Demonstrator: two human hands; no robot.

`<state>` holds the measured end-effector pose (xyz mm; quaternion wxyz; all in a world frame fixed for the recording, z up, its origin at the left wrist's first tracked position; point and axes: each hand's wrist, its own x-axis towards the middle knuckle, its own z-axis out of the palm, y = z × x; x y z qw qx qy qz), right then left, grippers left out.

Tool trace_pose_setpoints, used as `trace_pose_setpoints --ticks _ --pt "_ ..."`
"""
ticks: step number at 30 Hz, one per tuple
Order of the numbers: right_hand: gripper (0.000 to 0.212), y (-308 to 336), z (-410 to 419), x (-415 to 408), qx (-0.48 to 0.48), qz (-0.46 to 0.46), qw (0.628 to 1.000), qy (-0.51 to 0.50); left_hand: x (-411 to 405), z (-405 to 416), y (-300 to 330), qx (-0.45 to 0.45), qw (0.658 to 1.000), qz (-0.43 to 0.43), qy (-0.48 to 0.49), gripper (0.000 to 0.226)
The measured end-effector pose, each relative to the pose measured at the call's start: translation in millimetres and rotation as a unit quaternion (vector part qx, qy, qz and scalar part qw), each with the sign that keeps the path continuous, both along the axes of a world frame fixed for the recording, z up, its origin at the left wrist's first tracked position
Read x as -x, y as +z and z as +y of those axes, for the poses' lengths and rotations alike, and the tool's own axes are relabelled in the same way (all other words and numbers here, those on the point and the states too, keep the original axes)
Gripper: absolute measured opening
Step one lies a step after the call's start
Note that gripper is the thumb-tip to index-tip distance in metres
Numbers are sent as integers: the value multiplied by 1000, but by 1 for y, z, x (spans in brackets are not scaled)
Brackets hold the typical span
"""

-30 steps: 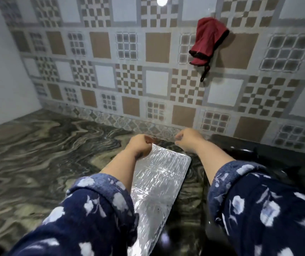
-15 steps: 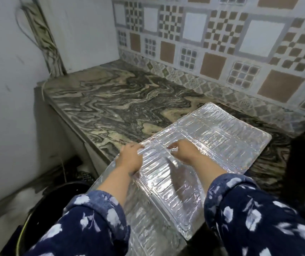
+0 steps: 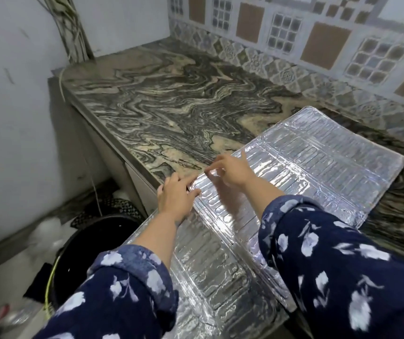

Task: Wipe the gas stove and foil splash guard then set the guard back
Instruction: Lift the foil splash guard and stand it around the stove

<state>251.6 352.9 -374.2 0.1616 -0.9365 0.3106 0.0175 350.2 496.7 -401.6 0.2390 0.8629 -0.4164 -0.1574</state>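
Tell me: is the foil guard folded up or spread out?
Spread out: the foil guard lies opened flat on the countertop, panels side by side, one overhanging the edge.

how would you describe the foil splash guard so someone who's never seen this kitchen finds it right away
Start at the swirled marble countertop below the patterned tile wall. The foil splash guard lies flat across its near edge, partly overhanging, under both hands. It is the only shiny, silver, ribbed sheet there.

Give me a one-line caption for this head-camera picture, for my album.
Both hands, left and right, finger the near corner of a foil splash guard lying unfolded across a marble counter.
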Motion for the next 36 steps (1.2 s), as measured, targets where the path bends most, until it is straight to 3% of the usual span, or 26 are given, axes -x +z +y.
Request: trace_pose_setpoints --ticks 8,14,18,28,32,36 --pt "30 7 -1 -16 -5 -42 999 32 -14 6 16 58 994 87 -33 44" --pt "15 48 6 -31 -11 -64 996 57 -31 23 43 53 995 81 -31 59" --pt "18 83 13 -39 15 -121 991 47 -52 41 89 78 996 30 -38 53" --pt "20 196 27 -32 142 -198 969 43 -102 92 207 109 973 -201 -27 49" --pt "17 226 27 -11 150 -205 967 24 -103 106 231 101 953 -284 -6 51" --pt "16 234 16 12 164 -178 970 -3 -108 117 237 110 943 -314 5 55"
